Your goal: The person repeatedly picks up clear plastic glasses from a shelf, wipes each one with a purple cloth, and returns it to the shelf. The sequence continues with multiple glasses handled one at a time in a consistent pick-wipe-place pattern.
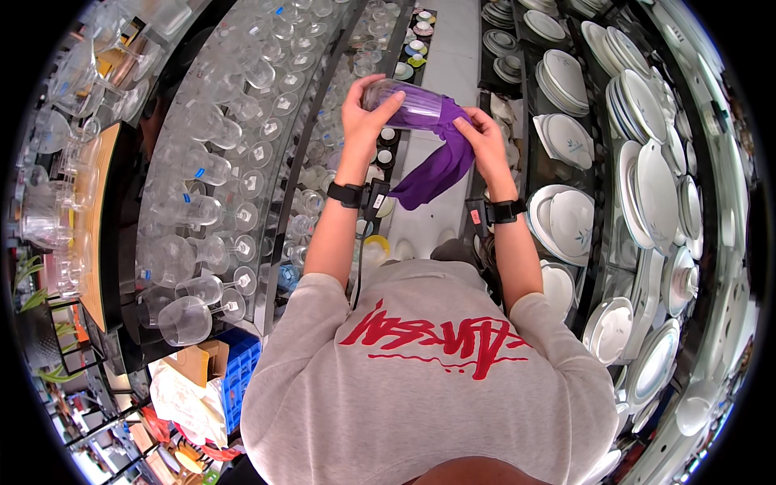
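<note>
A clear drinking glass (414, 107) lies on its side in the air in front of me, its walls tinted purple near the cloth. My left hand (364, 117) grips its left end, thumb along the near side and fingers behind. At the other end, my right hand (485, 144) pinches a purple cloth (436, 171) against the glass. Part of the cloth hangs down in a loose fold between my wrists. Whether some of it is tucked inside the glass I cannot tell for sure.
Shelves of stemmed glasses (212, 166) fill the left side. On the right, racks hold stacked white plates (570, 222). A narrow aisle floor (453, 69) runs between them. A blue crate (241, 372) and cardboard box (198, 364) stand at lower left.
</note>
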Available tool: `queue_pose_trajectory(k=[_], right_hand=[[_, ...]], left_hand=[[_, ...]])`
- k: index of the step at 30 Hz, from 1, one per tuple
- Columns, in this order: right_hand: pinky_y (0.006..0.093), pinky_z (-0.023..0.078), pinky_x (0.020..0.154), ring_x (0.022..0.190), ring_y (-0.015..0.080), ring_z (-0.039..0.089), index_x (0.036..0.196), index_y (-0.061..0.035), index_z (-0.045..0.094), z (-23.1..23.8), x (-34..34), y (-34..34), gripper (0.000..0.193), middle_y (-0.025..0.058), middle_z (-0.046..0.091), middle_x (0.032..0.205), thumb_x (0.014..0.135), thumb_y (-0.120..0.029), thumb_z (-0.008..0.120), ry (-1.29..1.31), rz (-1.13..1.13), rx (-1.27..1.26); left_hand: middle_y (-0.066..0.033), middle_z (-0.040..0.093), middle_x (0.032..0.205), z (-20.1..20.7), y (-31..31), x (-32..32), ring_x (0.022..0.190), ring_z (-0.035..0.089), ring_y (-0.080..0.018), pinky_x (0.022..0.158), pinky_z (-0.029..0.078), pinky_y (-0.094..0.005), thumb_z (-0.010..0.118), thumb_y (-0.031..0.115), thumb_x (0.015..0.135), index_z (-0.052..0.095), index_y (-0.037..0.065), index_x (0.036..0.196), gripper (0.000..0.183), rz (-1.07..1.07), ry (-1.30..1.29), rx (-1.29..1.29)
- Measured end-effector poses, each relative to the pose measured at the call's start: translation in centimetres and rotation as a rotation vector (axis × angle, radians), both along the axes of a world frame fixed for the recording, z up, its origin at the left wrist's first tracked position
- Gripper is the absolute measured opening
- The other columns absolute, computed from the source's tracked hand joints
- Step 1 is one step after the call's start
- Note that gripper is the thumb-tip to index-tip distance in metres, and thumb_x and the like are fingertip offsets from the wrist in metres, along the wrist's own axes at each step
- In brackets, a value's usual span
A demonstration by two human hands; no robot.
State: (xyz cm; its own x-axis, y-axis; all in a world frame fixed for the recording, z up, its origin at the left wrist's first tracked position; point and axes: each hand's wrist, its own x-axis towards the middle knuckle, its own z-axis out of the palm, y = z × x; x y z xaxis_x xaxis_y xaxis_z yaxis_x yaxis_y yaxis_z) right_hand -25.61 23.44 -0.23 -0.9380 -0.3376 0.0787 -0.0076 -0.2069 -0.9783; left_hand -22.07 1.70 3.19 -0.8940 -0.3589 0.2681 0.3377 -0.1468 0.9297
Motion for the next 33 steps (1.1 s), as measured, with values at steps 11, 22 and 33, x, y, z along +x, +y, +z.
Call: queue_pose_trajectory(k=[11, 22, 33], right_hand=[[0.0217, 0.047, 0.071, 0.080, 0.0075, 0.058, 0.109, 0.0027, 0.066, 1.4, 0.8, -2.0, 0.031, 0.0035, 0.067, 0.094, 0.081, -0.010, 0.072, 0.034, 0.011, 0.183], [0.0321, 0.041, 0.098, 0.112, 0.0176, 0.053, 0.138, -0.0042, 0.038, -1.3, 1.0, -0.3, 0.058, 0.0133, 0.056, 0.122, 0.087, -0.014, 0.065, -0.065, 0.183, -0.039], [0.0205, 0.047, 0.071, 0.078, 0.0073, 0.058, 0.097, 0.0028, 0.067, 1.4, 0.5, -1.5, 0.018, 0.0035, 0.066, 0.092, 0.080, -0.003, 0.068, 0.133, -0.247, 0.150]], left_hand=[[-0.0065, 0.062, 0.102, -0.3, 0.7, 0.4, 0.094, 0.058, -0.0136, 0.083, 0.047, -0.0272, 0.081, 0.015, 0.070, 0.057, 0.002, 0.113, 0.051, 0.021, 0.064, -0.191], [-0.0066, 0.060, 0.105, 0.1, 0.8, 0.0, 0.095, 0.057, -0.0137, 0.085, 0.046, -0.0273, 0.078, 0.011, 0.073, 0.057, 0.000, 0.113, 0.047, 0.021, 0.026, 0.096], [-0.0064, 0.060, 0.104, -0.9, 1.0, 0.0, 0.094, 0.056, -0.0138, 0.084, 0.046, -0.0276, 0.079, 0.014, 0.072, 0.057, 0.002, 0.111, 0.046, 0.063, -0.002, -0.020]])
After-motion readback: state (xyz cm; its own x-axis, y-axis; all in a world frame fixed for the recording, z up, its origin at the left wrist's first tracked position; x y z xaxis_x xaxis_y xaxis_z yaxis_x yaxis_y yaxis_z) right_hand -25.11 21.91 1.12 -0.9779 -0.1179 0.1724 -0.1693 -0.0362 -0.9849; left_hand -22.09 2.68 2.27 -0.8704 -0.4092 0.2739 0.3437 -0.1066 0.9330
